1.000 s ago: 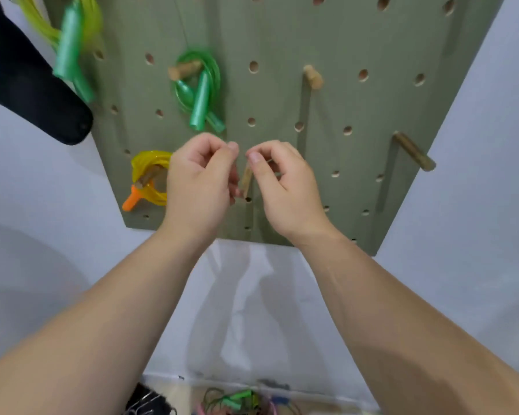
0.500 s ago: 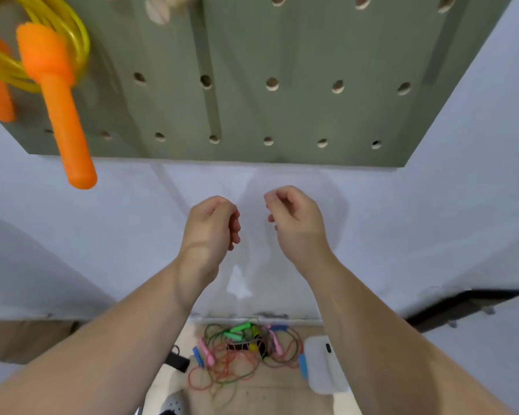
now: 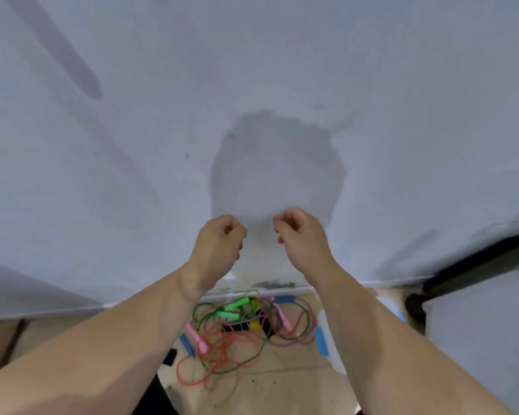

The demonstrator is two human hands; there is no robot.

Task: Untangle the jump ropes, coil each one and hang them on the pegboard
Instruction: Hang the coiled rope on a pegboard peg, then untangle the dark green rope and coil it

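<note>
**A:** Why are both hands up?

**B:** The left hand (image 3: 219,244) and right hand (image 3: 300,235) are curled, empty and apart, probably between ropes.

**A:** And the ropes?

**B:** The jump ropes (image 3: 237,333) are at six o'clock on the floor (image 3: 282,384), with green, pink and blue handles and tangled red and green cords.

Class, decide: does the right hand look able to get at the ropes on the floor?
Probably, after bending down: the right hand holds nothing, and nothing blocks the way to the ropes, which lie well below it.
</note>
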